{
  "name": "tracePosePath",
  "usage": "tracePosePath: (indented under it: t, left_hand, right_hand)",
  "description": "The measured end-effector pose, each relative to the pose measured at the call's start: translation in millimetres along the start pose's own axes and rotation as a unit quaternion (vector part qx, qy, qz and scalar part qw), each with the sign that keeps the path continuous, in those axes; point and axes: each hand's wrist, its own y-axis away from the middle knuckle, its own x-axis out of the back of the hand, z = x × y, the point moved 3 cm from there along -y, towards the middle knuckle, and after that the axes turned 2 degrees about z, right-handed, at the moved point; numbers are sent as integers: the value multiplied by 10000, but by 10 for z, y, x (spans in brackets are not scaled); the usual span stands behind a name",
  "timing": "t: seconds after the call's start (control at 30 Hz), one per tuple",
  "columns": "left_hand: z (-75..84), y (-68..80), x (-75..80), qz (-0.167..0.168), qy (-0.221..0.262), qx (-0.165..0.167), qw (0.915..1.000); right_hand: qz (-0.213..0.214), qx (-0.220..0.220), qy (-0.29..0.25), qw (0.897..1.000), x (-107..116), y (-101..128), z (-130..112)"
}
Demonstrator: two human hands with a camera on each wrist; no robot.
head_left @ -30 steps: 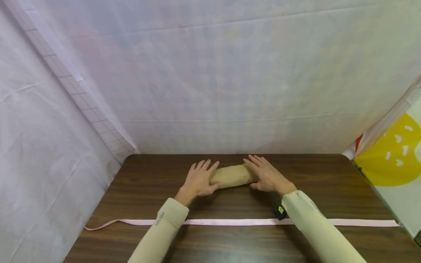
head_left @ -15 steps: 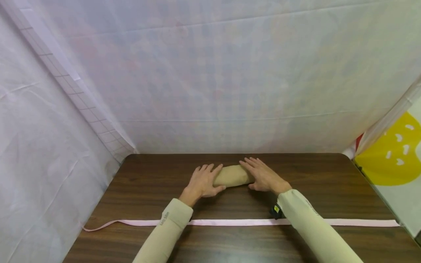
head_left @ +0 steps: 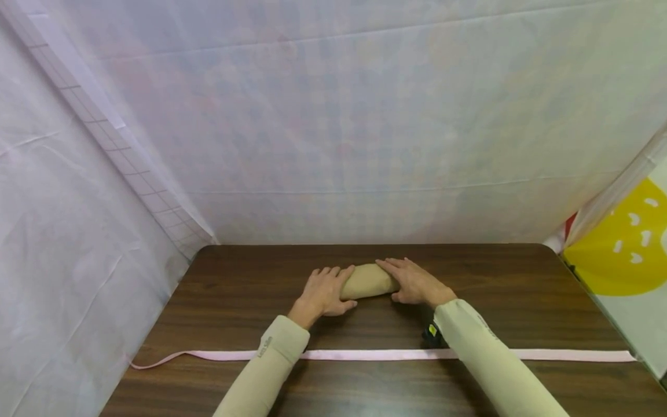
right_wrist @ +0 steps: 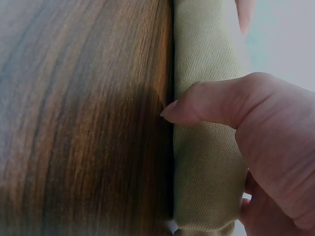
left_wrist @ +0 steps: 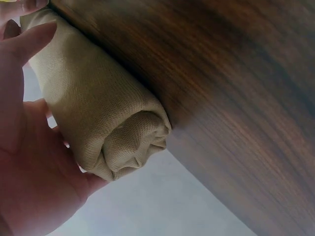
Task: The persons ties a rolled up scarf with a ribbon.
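1. Head view: a tan cloth roll lies crosswise on the dark wood surface, toward its far side, well apart from the pink ribbon that stretches along the near edge. The left hand covers the roll's left end and the right hand its right end. White sheeting walls the space, and a yellow patterned sheet shows at the right.

2. Left wrist view: the roll rests against the left palm, its spiral end bare and tightly wound. The fingers curl over its top, grasping it.

3. Right wrist view: the right thumb presses the roll's near side where it meets the surface; the other fingers wrap over the far side, so this hand grasps the roll too.

4. Judgement: the rolling seems finished or in its last turn, both hands squeezing the bundle to firm it. The next move calls for keeping the loose edge pinned under even pressure at both ends, so the roll does not spring open.
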Motion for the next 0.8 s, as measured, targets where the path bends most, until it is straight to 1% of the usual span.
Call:
tracePosePath:
  t: [0.13,0.3,0.47,0.67,0.8]
  left_hand:
    - [16,-7,0,-245,-13,118,9996]
    - [31,-20,-18,-469,-163,219,9985]
    - [32,-26,-28,-527,-146,241,9982]
    - [28,-34,-13,-581,-164,237,9979]
    - [21,-46,-14,-674,-166,266,9972]
  right_hand:
    - [-92,-36,-4,10000,-9,-11,-11]
    - [-139,-27,-41,9999,-21,-1,-28]
    - [-265,-99,-67,9996,-31,-4,-47]
    - [-563,-476,-179,9971,-30,-18,-61]
    - [-638,-601,-203,9959,-32,-11,-86]
